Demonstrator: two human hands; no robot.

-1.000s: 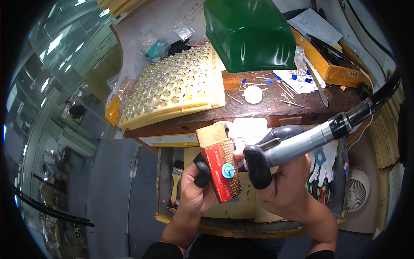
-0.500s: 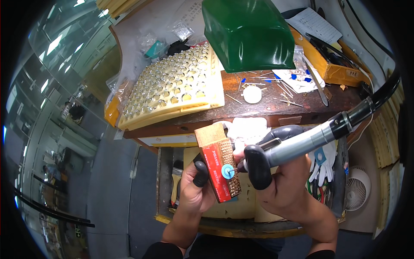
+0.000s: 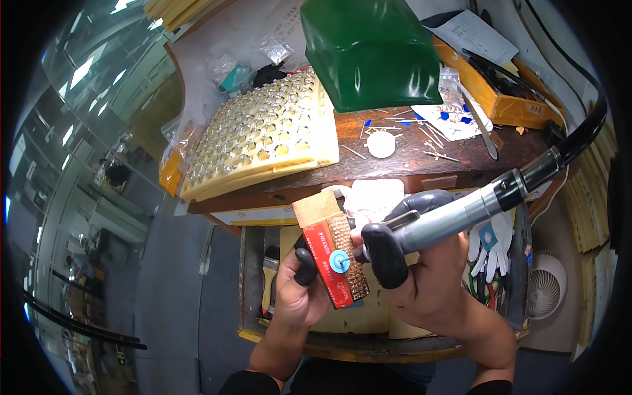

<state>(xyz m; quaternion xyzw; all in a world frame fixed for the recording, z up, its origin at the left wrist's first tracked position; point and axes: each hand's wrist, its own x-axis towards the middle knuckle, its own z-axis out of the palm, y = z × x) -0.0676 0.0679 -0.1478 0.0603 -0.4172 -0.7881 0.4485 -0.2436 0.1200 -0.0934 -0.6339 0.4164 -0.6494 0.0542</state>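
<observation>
Held over the open drawer is a wooden block [image 3: 317,209] with red printed tape on its face and rows of small gold-coloured studs [image 3: 342,238] along one side. My left hand [image 3: 294,293] grips it from the left, a black finger cot on the thumb. My right hand [image 3: 428,286], with black cots on its fingers, is closed around the silver handpiece of a rotary tool [image 3: 447,224]. On the tool's tip a small light-blue disc [image 3: 340,261] lies over the block where tape meets studs. Whether the disc touches the studs cannot be made out.
Behind stands a dark wooden bench [image 3: 283,179] with a cream tray [image 3: 263,161] of many ring-like pieces, a green hood [image 3: 372,59], a white round piece [image 3: 380,143] and scattered thin bits. The open drawer [image 3: 368,352] holds a brush [image 3: 269,283] and gloves [image 3: 490,247].
The rotary tool and its blue disc have shifted slightly left relative to the block. The whole view has moved a little; both hands keep their grips.
</observation>
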